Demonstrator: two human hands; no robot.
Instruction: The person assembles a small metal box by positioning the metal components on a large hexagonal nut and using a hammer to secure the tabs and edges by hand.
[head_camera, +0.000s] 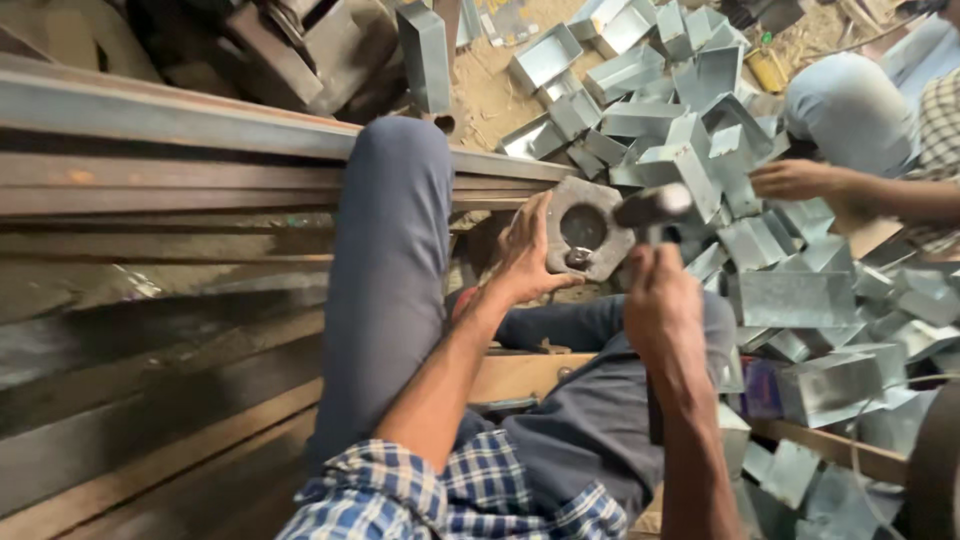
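Folded sheet-metal boxes (690, 110) lie heaped on the dusty floor (495, 95).

A small yellow rectangular container (768, 68) lies on the sandy ground beyond the heap; no labels, signs or screens.

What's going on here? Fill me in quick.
A seated person steadies a thick grey metal block with a round hole using the left hand, while the right hand grips a hammer raised just beside it. Folded sheet-metal boxes are heaped to the right, where another person's hand reaches into the pile.
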